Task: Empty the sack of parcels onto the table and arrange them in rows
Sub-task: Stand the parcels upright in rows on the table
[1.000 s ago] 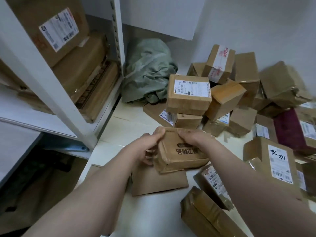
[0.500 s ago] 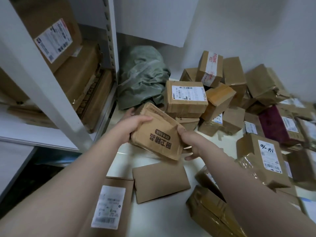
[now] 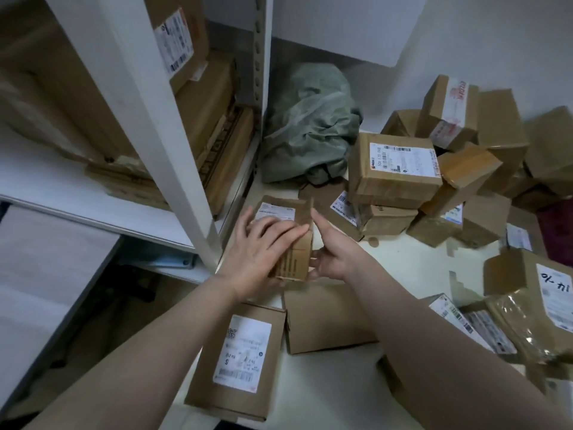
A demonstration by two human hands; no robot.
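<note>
Close by the shelf upright [image 3: 139, 119], at the tabletop's [image 3: 403, 262] left margin, sits the parcel [image 3: 296, 257] being placed; pushed further left, it could slip off the edge or wedge against that post; drawn toward the near side, it could ride up onto the labelled flat parcel [image 3: 242, 352] or the plain one [image 3: 325, 318] and spoil the row; a careless swing rightward could knock the loose heap of boxes [image 3: 393, 172], whose tilted members look ready to tumble; the green sack [image 3: 310, 125] lies slumped behind, against the wall. The left grip [image 3: 260, 252] is spread, fingers straight and flat on the parcel's top, pressing rather than clasping; the right grip [image 3: 331, 252] is likewise unclenched, fingers laid along the parcel's right side; whether its thumb hooks beneath the near corner I cannot tell.
</note>
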